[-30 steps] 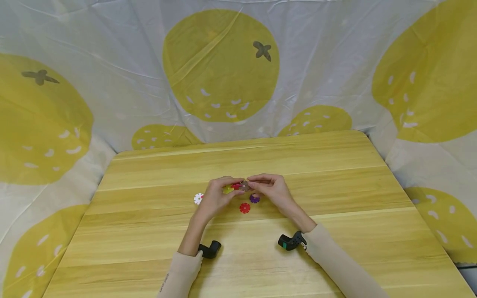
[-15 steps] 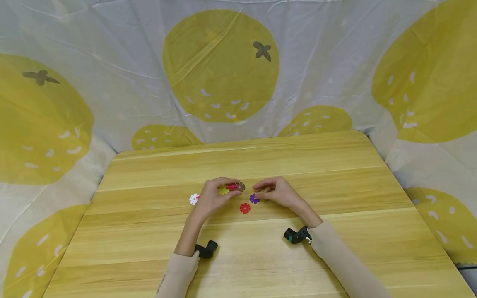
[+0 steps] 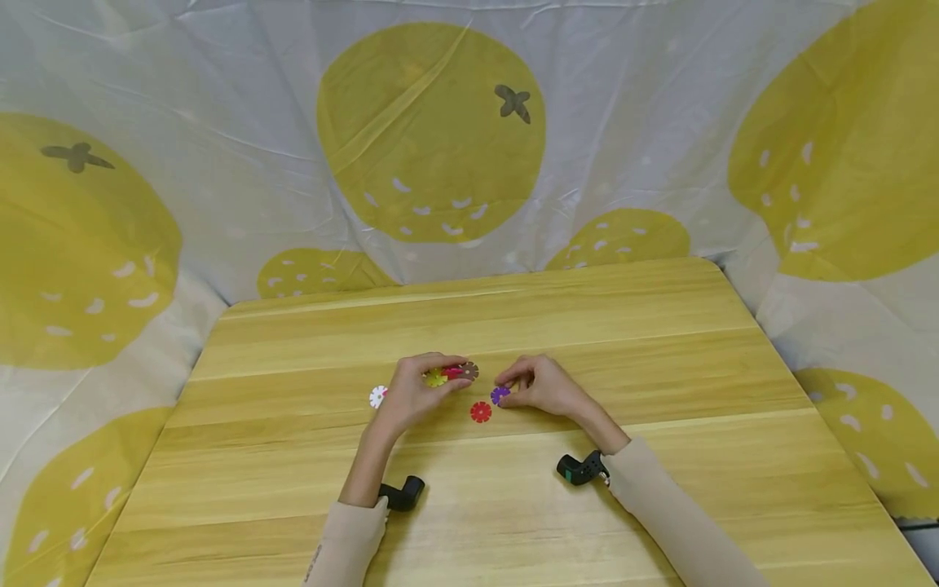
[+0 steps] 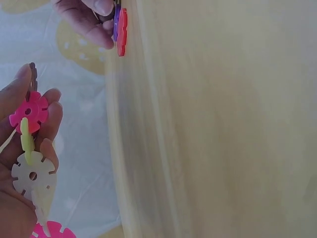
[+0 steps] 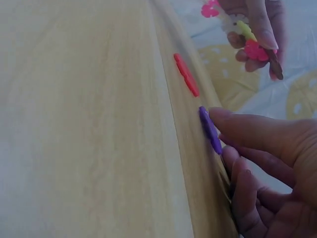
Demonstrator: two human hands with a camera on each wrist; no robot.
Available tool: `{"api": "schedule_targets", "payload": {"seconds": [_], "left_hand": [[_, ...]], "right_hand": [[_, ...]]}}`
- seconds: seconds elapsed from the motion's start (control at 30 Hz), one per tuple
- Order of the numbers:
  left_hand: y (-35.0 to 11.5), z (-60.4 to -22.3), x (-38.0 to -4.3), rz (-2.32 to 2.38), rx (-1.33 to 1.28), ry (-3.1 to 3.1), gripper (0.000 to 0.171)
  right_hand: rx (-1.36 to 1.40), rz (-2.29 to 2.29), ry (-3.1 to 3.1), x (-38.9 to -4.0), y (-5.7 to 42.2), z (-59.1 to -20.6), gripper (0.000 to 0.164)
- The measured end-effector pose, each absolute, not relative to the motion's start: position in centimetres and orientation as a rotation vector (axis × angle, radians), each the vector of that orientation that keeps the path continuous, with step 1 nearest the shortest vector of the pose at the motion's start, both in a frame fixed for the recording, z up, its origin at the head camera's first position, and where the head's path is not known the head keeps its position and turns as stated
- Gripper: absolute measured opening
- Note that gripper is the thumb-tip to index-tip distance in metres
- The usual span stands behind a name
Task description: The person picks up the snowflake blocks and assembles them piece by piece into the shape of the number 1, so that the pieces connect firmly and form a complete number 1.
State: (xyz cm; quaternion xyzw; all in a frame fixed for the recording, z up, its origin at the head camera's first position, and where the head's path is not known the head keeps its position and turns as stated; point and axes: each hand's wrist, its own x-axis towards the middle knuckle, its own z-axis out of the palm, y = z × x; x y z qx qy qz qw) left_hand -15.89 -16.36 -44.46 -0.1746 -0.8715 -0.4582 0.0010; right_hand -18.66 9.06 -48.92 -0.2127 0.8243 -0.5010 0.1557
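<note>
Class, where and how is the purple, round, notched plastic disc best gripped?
Probably by its rim: pinch opposite edges of the purple, round, notched plastic disc with the bare right hand, coming from its right. It looks thin and flat on the wood-grained table, and the red, round, notched plastic disc sits close on its near-left side.

No text can be read. A short line of small dark lettering [image 3: 313, 563] runs along the left sleeve [image 3: 348, 534], at the bottom of the head view, left of centre, its characters too small and blurred to make out.
</note>
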Motion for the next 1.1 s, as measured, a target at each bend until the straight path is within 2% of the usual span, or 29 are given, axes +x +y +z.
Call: {"api": "schedule_targets", "payload": {"seconds": [0.4, 0.73, 1.1], "left_hand": [[-16.8, -44.2, -16.2, -1.470, -0.575, -2.719, 0.026], [-16.8, -44.2, -16.2, -1.469, -0.556, -2.756, 0.027], [-16.7, -44.1, -16.1, -1.442, -0.591, -2.751, 0.024]], "right_hand": [[-0.643, -1.394, 2.355, -17.9, 8.5, -48.4, 0.015], [-0.528, -1.673, 2.256, -18.1, 8.8, -47.5, 0.023], [-0.539, -1.899, 2.216, -17.5, 7.6, -45.9, 0.018]]}}
